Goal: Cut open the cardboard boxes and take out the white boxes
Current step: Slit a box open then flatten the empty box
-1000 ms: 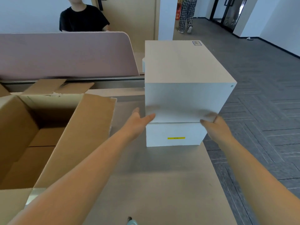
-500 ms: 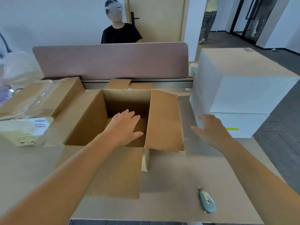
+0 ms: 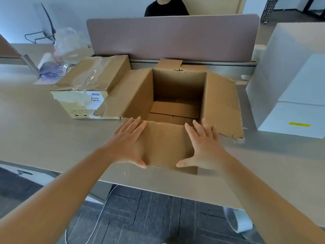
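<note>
Floor (image 3: 140, 217) with dark carpet tiles nearest, below the table (image 3: 44, 138) edge. Left hand (image 3: 129, 146) and right hand (image 3: 204, 147) laid flat on the near flap (image 3: 165, 147) of the open cardboard box (image 3: 177, 95); fingers (image 3: 136, 124) of both straight and spread, thumbs pointing inward, grasping nothing. Open cardboard box centred on the table, all flaps folded outward, interior showing only the brown bottom flaps. Sealed cardboard box (image 3: 91, 85) just beside it on the left, taped over the top, label on its near face, partly overlapped by the open box's left flap. White boxes (image 3: 290, 88) stacked at the right table edge, near but apart from the right flap; lower one marked with a yellow strip. Crumpled clear plastic (image 3: 66, 44) beyond the sealed box. Mauve divider panel (image 3: 172, 36) along the far table edge. Person in a black top (image 3: 166, 8) behind the panel.
</note>
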`<state>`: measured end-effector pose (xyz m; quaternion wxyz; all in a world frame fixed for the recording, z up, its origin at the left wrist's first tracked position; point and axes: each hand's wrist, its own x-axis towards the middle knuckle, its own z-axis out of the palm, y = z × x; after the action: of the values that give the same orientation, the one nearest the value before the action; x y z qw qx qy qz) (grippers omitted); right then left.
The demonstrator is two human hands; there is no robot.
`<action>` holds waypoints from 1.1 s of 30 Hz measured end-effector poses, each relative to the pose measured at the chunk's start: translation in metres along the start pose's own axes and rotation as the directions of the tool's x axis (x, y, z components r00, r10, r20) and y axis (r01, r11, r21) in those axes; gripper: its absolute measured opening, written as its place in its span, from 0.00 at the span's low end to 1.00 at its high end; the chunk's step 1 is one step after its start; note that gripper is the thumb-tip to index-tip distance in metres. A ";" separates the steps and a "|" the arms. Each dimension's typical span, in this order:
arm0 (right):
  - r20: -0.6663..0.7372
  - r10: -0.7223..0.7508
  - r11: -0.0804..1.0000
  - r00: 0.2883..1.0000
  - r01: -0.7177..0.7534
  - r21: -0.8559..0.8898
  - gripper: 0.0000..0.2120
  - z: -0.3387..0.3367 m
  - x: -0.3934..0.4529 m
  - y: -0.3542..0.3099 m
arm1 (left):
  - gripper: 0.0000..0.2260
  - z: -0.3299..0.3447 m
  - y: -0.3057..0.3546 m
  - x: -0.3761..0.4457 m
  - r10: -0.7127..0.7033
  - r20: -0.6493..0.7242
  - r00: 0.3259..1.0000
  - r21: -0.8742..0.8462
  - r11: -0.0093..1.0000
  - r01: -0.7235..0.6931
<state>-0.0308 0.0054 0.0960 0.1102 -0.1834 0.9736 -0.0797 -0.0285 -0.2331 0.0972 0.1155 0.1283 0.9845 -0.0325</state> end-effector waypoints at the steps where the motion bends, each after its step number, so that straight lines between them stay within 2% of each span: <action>1: 0.001 -0.005 0.999 1.000 0.005 -0.036 0.55 0.002 -0.001 0.000 | 0.61 0.000 0.000 -0.003 0.002 -0.001 1.000 0.006 1.000 -0.002; 6: 0.019 -0.033 0.995 0.999 0.034 -0.091 0.59 0.009 -0.010 -0.003 | 0.57 -0.001 0.003 -0.015 -0.015 -0.001 1.000 0.033 0.999 0.015; 10: -0.010 -0.048 0.998 0.999 0.048 -0.047 0.54 0.009 -0.015 -0.005 | 0.51 -0.002 0.005 -0.026 -0.098 -0.039 0.994 -0.063 0.993 0.095; 13: -0.050 -0.050 0.992 0.998 0.055 0.112 0.47 0.000 -0.024 -0.007 | 0.43 -0.011 0.001 -0.037 -0.188 -0.123 0.974 -0.191 0.968 0.163; 15: -0.077 0.005 0.926 0.997 0.025 0.376 0.44 -0.009 -0.030 -0.008 | 0.38 -0.021 -0.003 -0.043 -0.250 -0.207 0.946 -0.348 0.922 0.168; 17: -0.128 0.099 0.744 0.987 0.012 0.668 0.41 -0.018 -0.033 -0.010 | 0.30 -0.032 -0.007 -0.045 -0.330 -0.303 0.894 -0.527 0.839 0.131; 18: -0.162 0.162 0.664 0.973 0.014 0.748 0.38 -0.023 -0.032 -0.011 | 0.25 -0.037 -0.009 -0.044 -0.371 -0.344 0.863 -0.583 0.804 0.113; 20: -0.233 0.264 0.586 0.936 0.037 0.809 0.33 -0.030 -0.028 -0.014 | 0.19 -0.044 -0.016 -0.038 -0.436 -0.386 0.813 -0.662 0.745 0.085; 22: -0.295 0.347 0.560 0.890 0.056 0.827 0.27 -0.034 -0.023 -0.016 | 0.19 -0.047 -0.024 -0.029 -0.499 -0.397 0.770 -0.749 0.661 0.042; 24: -0.327 0.449 0.481 0.832 0.084 0.873 0.19 -0.033 -0.016 -0.015 | 0.19 -0.050 -0.029 -0.020 -0.567 -0.388 0.727 -0.840 0.541 -0.026; 26: -0.295 0.557 0.352 0.776 0.102 0.930 0.08 -0.030 -0.007 -0.016 | 0.18 -0.048 -0.031 -0.009 -0.632 -0.320 0.706 -0.915 0.400 -0.056; 27: -0.272 0.613 0.299 0.742 0.101 0.949 0.07 -0.028 -0.004 -0.017 | 0.17 -0.045 -0.033 -0.003 -0.659 -0.263 0.704 -0.945 0.324 -0.049; 29: -0.209 0.713 0.197 0.669 0.094 0.976 0.12 -0.025 0.001 -0.022 | 0.13 -0.038 -0.039 0.010 -0.687 -0.110 0.719 -0.989 0.147 -0.011; 30: -0.163 0.742 0.140 0.651 0.087 0.986 0.14 -0.023 0.003 -0.025 | 0.14 -0.035 -0.041 0.015 -0.664 -0.032 0.747 -0.998 0.057 0.008; 31: -0.118 0.749 0.094 0.651 0.072 0.993 0.15 -0.019 0.007 -0.025 | 0.13 -0.032 -0.041 0.018 -0.627 0.042 0.778 -0.999 -0.024 0.034; 33: -0.034 0.732 0.043 0.680 0.003 0.999 0.12 -0.008 0.012 -0.026 | 0.11 -0.022 -0.040 0.026 -0.551 0.132 0.824 -0.990 -0.122 0.077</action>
<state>-0.0345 -0.0221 0.1067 -0.0709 0.2401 0.6759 -0.6932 -0.0683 -0.2633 0.1139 -0.0079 -0.2354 0.7049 0.6691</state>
